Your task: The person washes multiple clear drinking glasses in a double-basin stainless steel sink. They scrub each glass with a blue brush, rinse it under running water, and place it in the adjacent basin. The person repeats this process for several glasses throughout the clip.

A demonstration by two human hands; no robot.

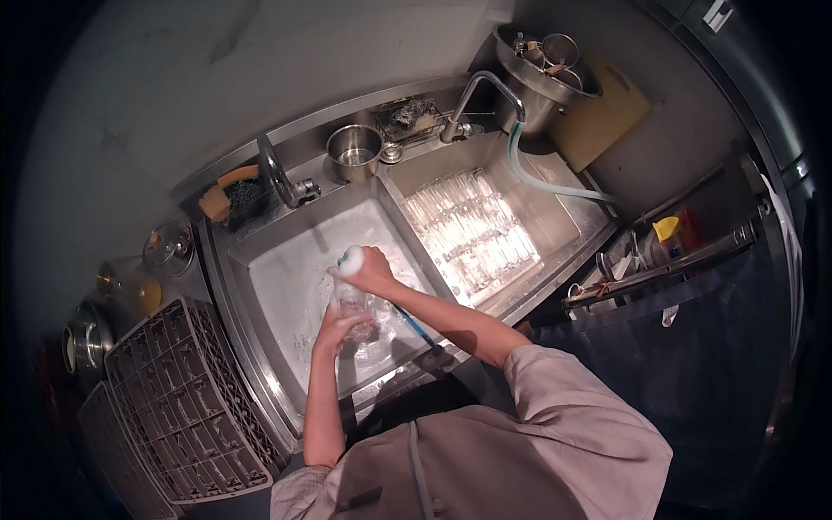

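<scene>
My left hand (336,330) is wrapped around a clear drinking glass (356,315), held tilted over the left sink basin (286,279). Just above it, my right hand (372,272) grips a foam-covered scrubber (350,261) with a bit of teal showing. The scrubber is at the glass's upper end; suds hide whether part of it is inside. Soapy water fills the basin below both hands. A blue stick-like handle (416,327) leans at the basin's front edge, partly behind my right forearm.
Rows of clear glasses (474,227) lie in the right basin. A faucet (484,81) with a hose (539,185) arches over it. Behind stand a steel pot (355,153) and sponges (237,175). Grey dish racks (188,403) lean at left; a yellow cutting board (601,114) stands right.
</scene>
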